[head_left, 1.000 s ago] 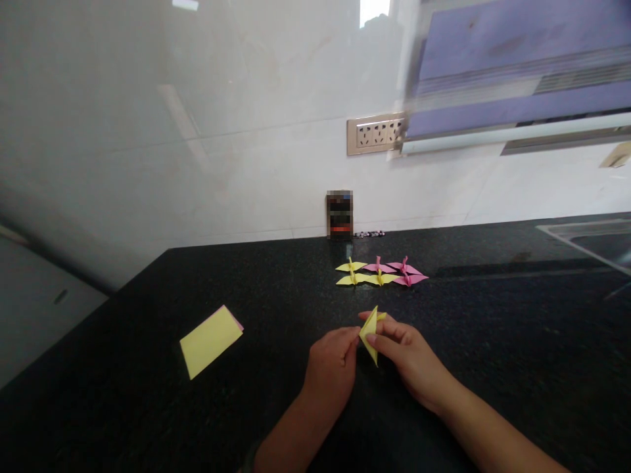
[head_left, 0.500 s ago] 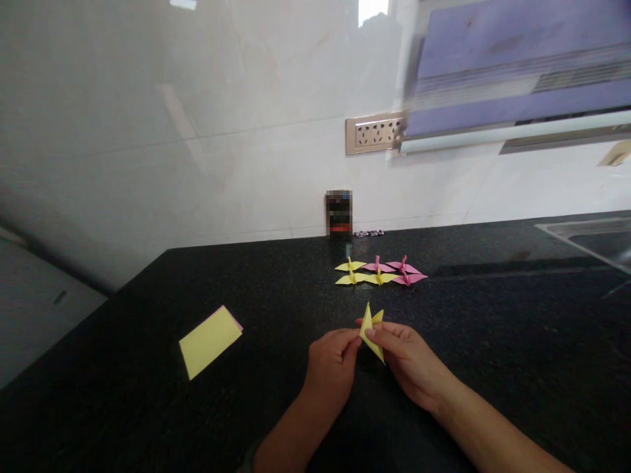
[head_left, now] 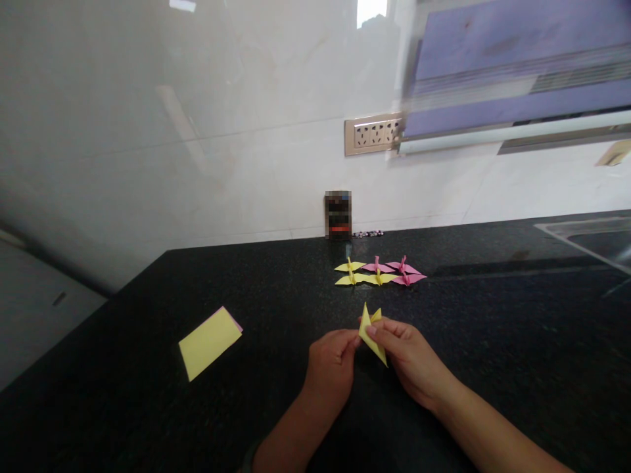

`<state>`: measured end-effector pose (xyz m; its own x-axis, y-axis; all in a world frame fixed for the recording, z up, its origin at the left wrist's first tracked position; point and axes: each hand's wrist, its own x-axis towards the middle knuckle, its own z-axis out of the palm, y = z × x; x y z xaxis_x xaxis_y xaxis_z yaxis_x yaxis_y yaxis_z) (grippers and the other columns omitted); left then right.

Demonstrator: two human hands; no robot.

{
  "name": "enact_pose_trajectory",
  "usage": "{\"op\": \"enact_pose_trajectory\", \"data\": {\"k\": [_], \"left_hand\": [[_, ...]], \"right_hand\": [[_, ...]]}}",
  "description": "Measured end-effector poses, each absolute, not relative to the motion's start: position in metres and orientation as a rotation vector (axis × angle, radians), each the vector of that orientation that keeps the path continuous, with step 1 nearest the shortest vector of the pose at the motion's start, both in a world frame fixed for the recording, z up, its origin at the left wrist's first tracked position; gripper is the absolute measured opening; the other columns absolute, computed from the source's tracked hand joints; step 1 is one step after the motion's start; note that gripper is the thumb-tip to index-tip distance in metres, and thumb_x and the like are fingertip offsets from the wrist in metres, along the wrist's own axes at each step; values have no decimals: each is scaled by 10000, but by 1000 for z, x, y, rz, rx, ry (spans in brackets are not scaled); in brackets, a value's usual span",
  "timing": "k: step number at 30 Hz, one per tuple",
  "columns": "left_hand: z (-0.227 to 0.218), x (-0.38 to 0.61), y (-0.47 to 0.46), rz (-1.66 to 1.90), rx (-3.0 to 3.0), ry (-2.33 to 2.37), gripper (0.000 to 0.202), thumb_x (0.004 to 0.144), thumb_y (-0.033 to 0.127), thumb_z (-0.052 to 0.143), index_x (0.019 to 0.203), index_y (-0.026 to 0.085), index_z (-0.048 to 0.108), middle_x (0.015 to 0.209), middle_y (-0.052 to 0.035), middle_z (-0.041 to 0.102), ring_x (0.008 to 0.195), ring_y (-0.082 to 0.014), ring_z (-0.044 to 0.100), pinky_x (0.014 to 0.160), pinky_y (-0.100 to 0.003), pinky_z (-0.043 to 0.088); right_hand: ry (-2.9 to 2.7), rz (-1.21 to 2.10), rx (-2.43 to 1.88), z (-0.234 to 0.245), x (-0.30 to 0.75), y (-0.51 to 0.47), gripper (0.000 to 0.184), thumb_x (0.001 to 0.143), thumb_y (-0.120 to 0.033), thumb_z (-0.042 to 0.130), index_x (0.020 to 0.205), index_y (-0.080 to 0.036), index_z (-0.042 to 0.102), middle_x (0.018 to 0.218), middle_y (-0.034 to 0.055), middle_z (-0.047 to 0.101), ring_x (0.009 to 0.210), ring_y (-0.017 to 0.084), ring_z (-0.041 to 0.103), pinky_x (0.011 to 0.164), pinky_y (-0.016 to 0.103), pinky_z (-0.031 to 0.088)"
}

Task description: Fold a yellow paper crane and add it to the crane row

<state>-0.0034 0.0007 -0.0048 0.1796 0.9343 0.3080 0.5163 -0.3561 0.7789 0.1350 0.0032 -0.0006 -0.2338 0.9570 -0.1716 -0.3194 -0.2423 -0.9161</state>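
Between my hands is a piece of folded yellow origami paper [head_left: 371, 343], held just above the dark counter with pointed tips upward and one point hanging down. My right hand [head_left: 411, 358] pinches it from the right, thumb flat on its front face. From the other side, my left hand [head_left: 332, 361] grips its left edge between thumb and forefinger; the fingertips are partly hidden. Beyond the hands sit two rows of paper cranes, yellow cranes [head_left: 351, 279] on the left and pink cranes [head_left: 408, 279] on the right.
A small stack of yellow and pink paper sheets [head_left: 210, 343] lies to the left on the black counter [head_left: 123, 394]. Against the wall stands a blurred dark box [head_left: 338, 215] beside a beaded strand [head_left: 369, 234]. A sink edge [head_left: 576, 246] is at the right, below wall sockets [head_left: 377, 133].
The folded yellow paper has tilted slightly, its upper tips shifting a little left and its lower point a little right. Both hands keep their grip.
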Motion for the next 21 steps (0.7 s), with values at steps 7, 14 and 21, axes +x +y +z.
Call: {"op": "enact_pose_trajectory", "data": {"k": [7, 14, 21], "left_hand": [[-5, -5, -1, 1062, 2024, 1340, 251, 809, 152, 420, 888, 225, 646, 850, -14, 670, 789, -142, 597, 741, -253, 447], [-3, -5, -1, 1052, 2081, 1353, 222, 814, 162, 417, 844, 184, 635, 818, -29, 664, 769, -136, 594, 723, -232, 441], [-3, -3, -2, 1099, 2098, 1375, 210, 805, 148, 418, 827, 174, 625, 808, -38, 653, 755, -133, 590, 711, -230, 444]], "right_hand": [[-1017, 1579, -1046, -1, 136, 4, 259, 691, -410, 592, 666, -164, 666, 807, 48, 636, 769, 186, 552, 636, 267, 410], [-1077, 1509, -1058, 0, 136, 4, 252, 712, -400, 575, 638, -174, 659, 870, 33, 598, 746, 161, 522, 651, 260, 399], [-1168, 1391, -1087, -1, 136, 4, 302, 757, -395, 516, 575, -177, 619, 953, 41, 554, 808, 178, 506, 704, 276, 387]]}}
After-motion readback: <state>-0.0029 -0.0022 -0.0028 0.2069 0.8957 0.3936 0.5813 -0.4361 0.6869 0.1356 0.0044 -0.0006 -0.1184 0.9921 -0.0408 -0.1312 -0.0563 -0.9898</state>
